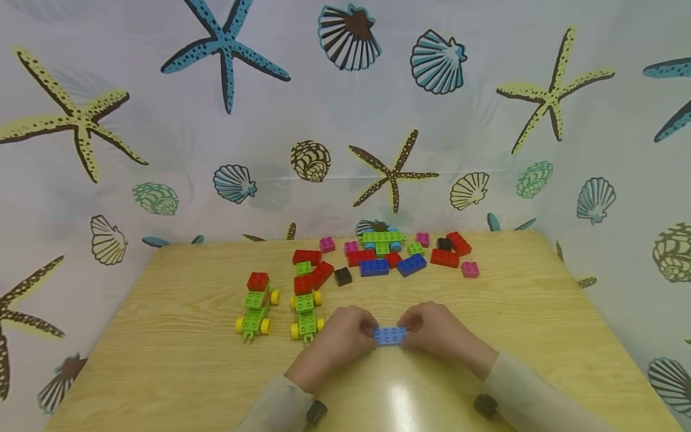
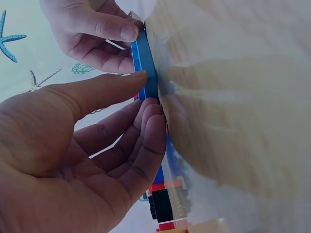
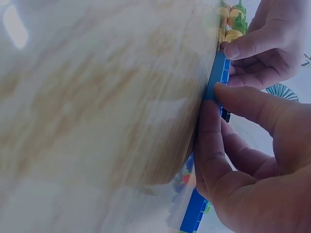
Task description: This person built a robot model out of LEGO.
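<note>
Now, the left hand [image 1: 348, 333] and right hand [image 1: 433, 330] pinch opposite ends of the blue brick [image 1: 390, 336], on or just above the desk [image 1: 518, 336] — light, even pressure should keep it level — with green cars [image 1: 307, 324] leftward, loose bricks [image 1: 445, 258] beyond.

Soft, fairly even light fills the head view, its source out of frame, and a white glare patch gleams on the pale wood-grain desk [image 1: 183, 348] near the front edge. The light-blue rectangular plastic brick [image 1: 390, 336] looks washed out there, while both wrist views render it a deeper blue. Those views are dimmer and cooler, with the desk smeared and streaky at a grazing angle; a bright highlight burns at the right wrist view's upper left. The white cloth backdrop printed with starfish and shells [image 1: 302, 120] looks slightly hazy.
</note>
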`<state>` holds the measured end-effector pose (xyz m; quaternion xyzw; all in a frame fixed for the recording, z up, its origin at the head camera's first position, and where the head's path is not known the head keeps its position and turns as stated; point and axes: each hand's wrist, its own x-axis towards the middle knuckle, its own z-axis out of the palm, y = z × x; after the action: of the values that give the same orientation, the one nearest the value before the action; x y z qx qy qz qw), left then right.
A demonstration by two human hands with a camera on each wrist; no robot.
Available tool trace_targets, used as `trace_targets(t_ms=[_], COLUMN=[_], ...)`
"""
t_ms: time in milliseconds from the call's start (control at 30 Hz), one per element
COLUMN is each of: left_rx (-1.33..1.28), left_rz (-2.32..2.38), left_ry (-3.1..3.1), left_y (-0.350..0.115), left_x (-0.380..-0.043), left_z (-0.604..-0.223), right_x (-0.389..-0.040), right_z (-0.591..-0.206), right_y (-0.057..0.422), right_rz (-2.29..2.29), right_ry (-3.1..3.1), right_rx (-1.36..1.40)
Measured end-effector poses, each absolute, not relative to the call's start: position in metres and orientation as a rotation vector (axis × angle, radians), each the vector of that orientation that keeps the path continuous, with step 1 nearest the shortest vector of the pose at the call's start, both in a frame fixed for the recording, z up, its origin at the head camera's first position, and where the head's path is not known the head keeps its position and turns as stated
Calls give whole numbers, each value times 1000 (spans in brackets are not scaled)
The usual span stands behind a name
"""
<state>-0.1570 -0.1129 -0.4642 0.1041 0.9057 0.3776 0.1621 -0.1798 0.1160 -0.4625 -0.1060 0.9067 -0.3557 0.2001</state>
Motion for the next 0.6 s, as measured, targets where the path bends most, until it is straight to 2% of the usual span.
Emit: trace_targets(t_ms=[300,600], left_rx=[283,273], left_rz=[1066,1071], left_ry=[2584,2564], left_y=[-112,-114], left_x=[-157,-157], left_z=[-466,-466], right_x=[-191,-254], right_z=[-451,-433], right_y=[136,192], right_rz=[-958,-995], right_ry=[2522,2654], right_rx=[-313,-318])
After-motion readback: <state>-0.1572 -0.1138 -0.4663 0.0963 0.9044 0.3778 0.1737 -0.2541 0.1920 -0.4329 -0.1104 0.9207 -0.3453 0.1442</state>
